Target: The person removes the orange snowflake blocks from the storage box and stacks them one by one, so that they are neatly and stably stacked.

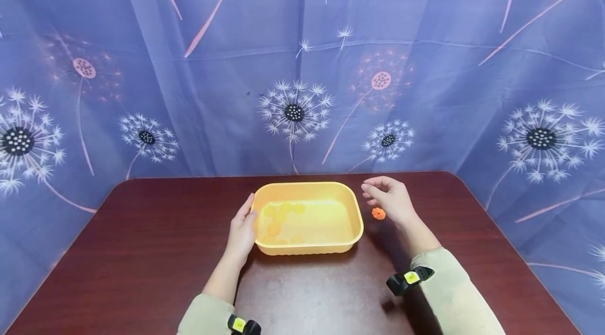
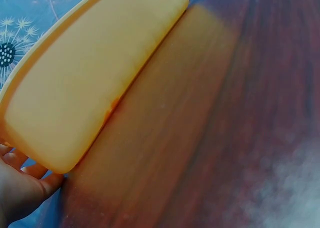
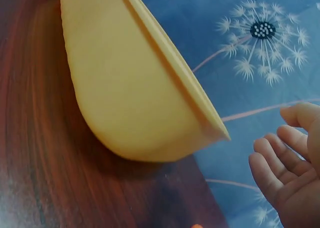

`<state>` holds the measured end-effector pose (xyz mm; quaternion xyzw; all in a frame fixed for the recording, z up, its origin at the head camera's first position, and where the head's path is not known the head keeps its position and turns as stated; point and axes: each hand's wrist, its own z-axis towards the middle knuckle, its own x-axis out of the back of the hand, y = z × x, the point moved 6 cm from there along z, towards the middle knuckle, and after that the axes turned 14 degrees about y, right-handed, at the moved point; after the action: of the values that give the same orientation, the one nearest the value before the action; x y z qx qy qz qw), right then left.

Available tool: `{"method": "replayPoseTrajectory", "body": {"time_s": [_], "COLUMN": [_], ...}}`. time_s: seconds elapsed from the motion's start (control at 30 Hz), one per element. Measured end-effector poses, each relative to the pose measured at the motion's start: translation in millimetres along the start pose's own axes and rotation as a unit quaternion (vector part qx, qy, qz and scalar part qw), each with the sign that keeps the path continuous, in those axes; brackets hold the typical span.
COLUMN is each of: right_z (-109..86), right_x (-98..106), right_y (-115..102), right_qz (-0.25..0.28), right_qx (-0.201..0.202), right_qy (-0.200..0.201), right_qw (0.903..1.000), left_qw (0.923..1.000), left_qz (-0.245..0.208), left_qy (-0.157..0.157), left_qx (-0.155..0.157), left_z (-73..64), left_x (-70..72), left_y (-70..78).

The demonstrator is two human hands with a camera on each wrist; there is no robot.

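A yellow plastic basin [image 1: 307, 249] stands on the table. Flat yellow-orange round pieces [image 1: 274, 229] lie inside it, toward its left end. My left hand [image 1: 242, 235] holds the basin's left end, thumb at the rim; in the left wrist view its fingers [image 2: 50, 183] reach around the outside wall. Beyond the basin's right end, my right hand [image 1: 388, 198] hovers with fingers loosely bent and nothing visible between them. Just below that hand is a small orange flower-shaped piece [image 1: 378, 213], and only a sliver of orange [image 3: 197, 226] shows at the right wrist view's bottom edge.
The dark red-brown wooden table [image 1: 142, 251] runs back to a blue curtain [image 1: 227, 114] printed with dandelions. Black straps with yellow tags sit on both sleeves; the right strap [image 1: 399, 283] is near the table's right half.
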<state>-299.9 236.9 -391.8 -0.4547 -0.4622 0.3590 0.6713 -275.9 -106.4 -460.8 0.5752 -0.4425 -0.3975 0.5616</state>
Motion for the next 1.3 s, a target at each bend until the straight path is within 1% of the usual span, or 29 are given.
{"method": "replayPoseTrajectory", "body": {"time_s": [0.13,0.27,0.4,0.6,0.7,0.97,1.1,1.3], "right_z": [-1.8,-2.4,-2.9,-3.5,-5.5,-14.9,-17.9,-20.2], "right_x": [-5.6,-15.8,-27.4,-43.7,-52.8,-77.4,-86.3,-102.7], "right_y": [-8.8,-19.5,-25.3,-25.7,-24.8,-23.4,-24.2,-24.5], "right_qz": [0.004,0.018,0.033,0.043,0.038,0.026,0.015,0.021], "right_qx": [0.012,0.029,0.029,0.033,0.037,0.044,0.05,0.054], "right_qy": [-0.016,-0.036,-0.06,-0.085,-0.097,-0.138,-0.149,-0.167], "right_qw": [0.9998,0.9988,0.9972,0.9949,0.9938,0.9891,0.9875,0.9842], "left_qw": [1.0,0.9999,0.9999,0.9999,1.0,0.9999,0.9999,0.9999], "left_qz": [0.0,-0.005,0.0,-0.003,-0.005,0.003,0.005,0.003], "left_qy": [0.0,0.006,0.011,0.007,0.004,0.013,0.013,0.013], "left_qx": [0.006,0.009,0.012,0.008,0.004,0.01,0.008,0.002], "left_z": [0.1,1.7,3.3,4.1,3.4,1.1,1.3,3.6], "left_x": [-1.4,-0.8,0.2,-0.6,-1.0,1.0,0.7,0.9], "left_y": [-0.6,-0.3,-0.5,1.3,2.0,0.0,-0.8,0.7]}}
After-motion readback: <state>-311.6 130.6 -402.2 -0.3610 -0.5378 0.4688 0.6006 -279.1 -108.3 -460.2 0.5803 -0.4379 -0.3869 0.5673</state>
